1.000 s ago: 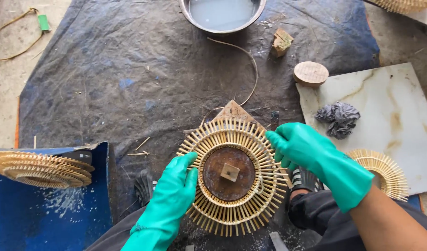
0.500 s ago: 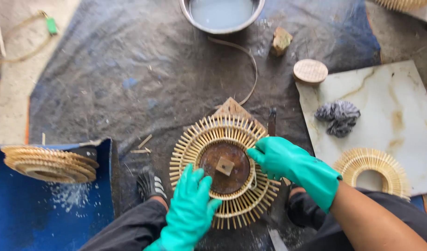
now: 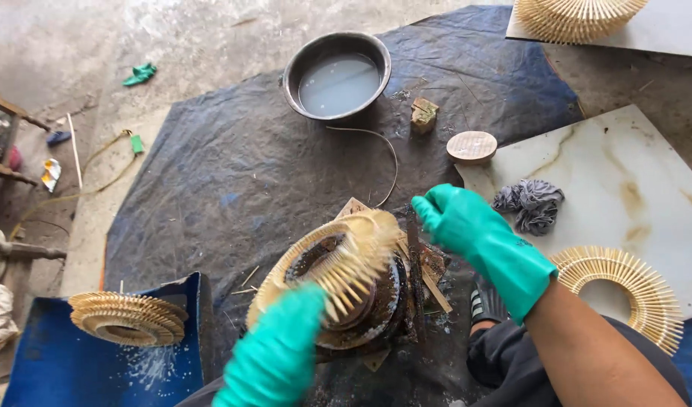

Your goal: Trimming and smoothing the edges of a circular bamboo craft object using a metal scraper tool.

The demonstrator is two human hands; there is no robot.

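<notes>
While left hand (image 3: 274,358) grips the tilted bamboo ring (image 3: 338,264) at 7 o'clock, right hand (image 3: 455,218) hovers half-open at 3 o'clock, holding nothing.

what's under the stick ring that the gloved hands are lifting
Under the tilted stick ring sits a dark round mould on wooden scraps, over the tarp. The left hand covers the mould's near edge.
</notes>
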